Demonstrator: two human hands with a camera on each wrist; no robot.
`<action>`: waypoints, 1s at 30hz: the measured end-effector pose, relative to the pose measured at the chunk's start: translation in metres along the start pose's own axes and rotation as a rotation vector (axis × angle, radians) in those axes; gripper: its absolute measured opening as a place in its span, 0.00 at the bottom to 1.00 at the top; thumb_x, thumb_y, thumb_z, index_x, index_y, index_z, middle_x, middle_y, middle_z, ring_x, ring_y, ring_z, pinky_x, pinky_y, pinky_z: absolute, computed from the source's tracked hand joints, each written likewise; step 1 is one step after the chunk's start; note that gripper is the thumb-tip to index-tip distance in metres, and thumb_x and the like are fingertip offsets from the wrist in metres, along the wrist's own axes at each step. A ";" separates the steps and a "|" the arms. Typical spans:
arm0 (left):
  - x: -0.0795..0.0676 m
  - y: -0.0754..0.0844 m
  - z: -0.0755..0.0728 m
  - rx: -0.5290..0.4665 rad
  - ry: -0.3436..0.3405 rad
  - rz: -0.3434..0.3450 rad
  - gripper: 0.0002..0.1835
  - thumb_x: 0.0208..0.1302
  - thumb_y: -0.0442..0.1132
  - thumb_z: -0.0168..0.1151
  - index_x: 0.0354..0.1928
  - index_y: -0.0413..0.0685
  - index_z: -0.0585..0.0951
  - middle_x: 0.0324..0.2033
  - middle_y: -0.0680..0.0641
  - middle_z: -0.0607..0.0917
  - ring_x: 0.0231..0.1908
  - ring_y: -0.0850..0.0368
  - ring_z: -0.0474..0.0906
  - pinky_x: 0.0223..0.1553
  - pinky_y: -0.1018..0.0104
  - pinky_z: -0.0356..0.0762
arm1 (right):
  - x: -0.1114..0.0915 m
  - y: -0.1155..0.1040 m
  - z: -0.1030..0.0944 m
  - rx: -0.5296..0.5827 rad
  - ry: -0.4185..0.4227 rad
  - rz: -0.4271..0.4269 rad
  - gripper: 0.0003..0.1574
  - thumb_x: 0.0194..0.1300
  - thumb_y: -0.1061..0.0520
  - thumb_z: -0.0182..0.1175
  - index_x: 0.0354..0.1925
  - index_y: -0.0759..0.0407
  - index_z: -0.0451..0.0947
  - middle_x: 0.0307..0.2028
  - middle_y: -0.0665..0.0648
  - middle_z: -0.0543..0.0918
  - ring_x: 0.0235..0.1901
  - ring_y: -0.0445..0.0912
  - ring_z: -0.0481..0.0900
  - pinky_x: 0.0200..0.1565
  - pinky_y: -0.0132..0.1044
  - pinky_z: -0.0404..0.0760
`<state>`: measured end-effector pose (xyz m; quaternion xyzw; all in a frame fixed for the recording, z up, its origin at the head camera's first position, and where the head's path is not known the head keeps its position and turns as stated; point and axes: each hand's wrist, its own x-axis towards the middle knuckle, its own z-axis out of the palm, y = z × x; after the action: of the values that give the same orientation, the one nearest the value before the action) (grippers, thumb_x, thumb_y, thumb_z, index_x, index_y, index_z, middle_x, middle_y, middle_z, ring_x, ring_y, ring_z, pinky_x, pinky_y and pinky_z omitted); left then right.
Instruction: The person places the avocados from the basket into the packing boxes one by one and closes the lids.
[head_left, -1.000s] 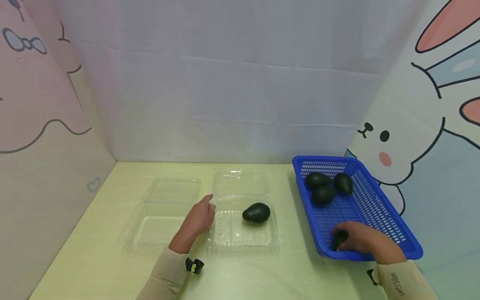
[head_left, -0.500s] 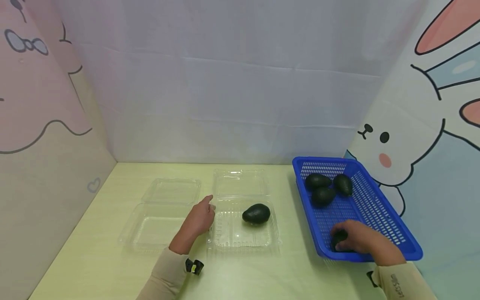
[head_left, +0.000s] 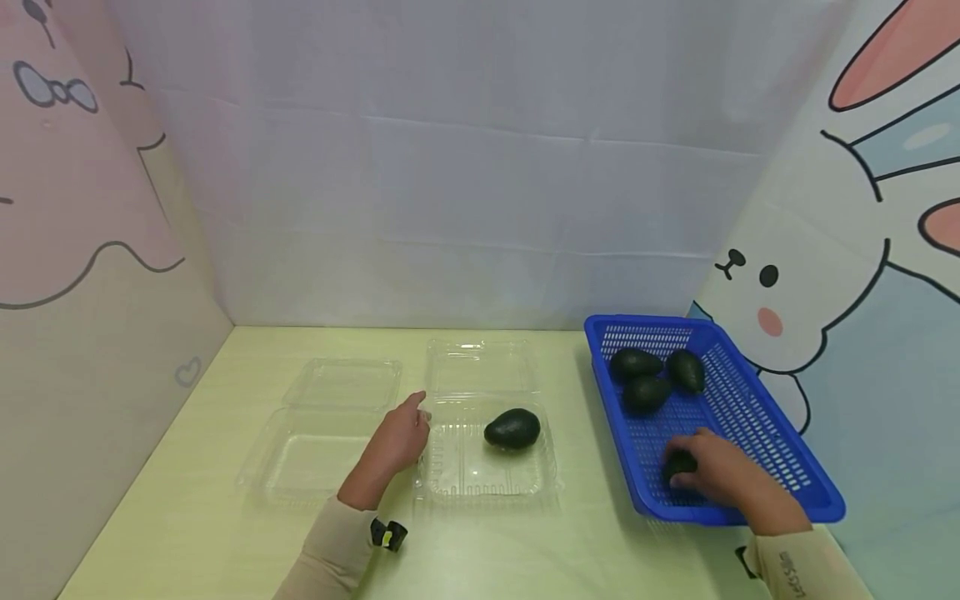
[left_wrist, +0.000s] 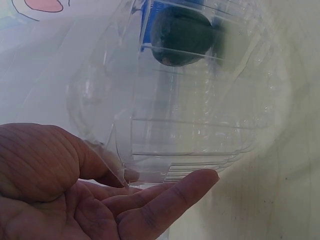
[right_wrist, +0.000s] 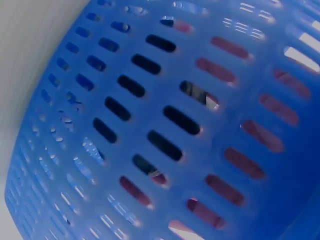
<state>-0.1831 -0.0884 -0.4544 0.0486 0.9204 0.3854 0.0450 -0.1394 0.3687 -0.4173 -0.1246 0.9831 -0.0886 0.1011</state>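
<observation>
My left hand (head_left: 401, 435) holds the left side of an open clear plastic clamshell box (head_left: 457, 482). In the left wrist view its thumb lies at the rim of the box wall (left_wrist: 175, 135) and the fingers lie along the outside. One dark green avocado (head_left: 513, 428) rests in the right half of that box's base. Inside the blue basket (head_left: 633, 475), near its front, my right hand (head_left: 716, 468) grips another avocado (head_left: 678, 465), partly hidden by the fingers. Through the slots of the basket wall (right_wrist: 150, 115), the right wrist view shows bits of the hand and dark fruit.
Several more objects share the table: three avocados (head_left: 645, 392) sit together at the basket's far end, and a second open clear clamshell (head_left: 315, 462) lies left of my left hand. A white cloth wall (head_left: 465, 208) closes off the back; a rabbit-printed sheet (head_left: 810, 292) hangs at right.
My right hand has shifted slightly away from the basket's front wall, and the avocado in its fingers has moved with it. The left hand and both boxes stay where they were.
</observation>
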 end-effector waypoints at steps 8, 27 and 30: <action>-0.001 0.000 -0.001 0.004 -0.002 -0.004 0.26 0.77 0.30 0.48 0.72 0.25 0.65 0.54 0.32 0.84 0.38 0.49 0.80 0.40 0.52 0.81 | -0.001 -0.003 -0.008 -0.025 0.096 0.040 0.20 0.58 0.55 0.77 0.48 0.57 0.84 0.40 0.64 0.78 0.37 0.60 0.79 0.40 0.63 0.81; -0.002 0.002 -0.002 0.006 -0.001 -0.005 0.26 0.76 0.30 0.48 0.72 0.25 0.65 0.54 0.32 0.84 0.38 0.49 0.79 0.39 0.52 0.80 | -0.004 -0.035 -0.031 -0.097 0.384 -0.005 0.28 0.61 0.55 0.76 0.58 0.58 0.81 0.60 0.79 0.71 0.53 0.82 0.70 0.47 0.77 0.74; -0.001 0.002 -0.002 0.007 -0.001 -0.012 0.26 0.76 0.30 0.48 0.72 0.26 0.65 0.54 0.32 0.84 0.38 0.49 0.80 0.39 0.51 0.81 | -0.004 -0.048 -0.039 -0.106 0.402 -0.010 0.30 0.61 0.55 0.76 0.60 0.58 0.81 0.62 0.78 0.70 0.55 0.82 0.69 0.48 0.77 0.73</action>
<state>-0.1818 -0.0883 -0.4511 0.0436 0.9219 0.3820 0.0477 -0.1329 0.3297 -0.3693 -0.1142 0.9862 -0.0602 -0.1041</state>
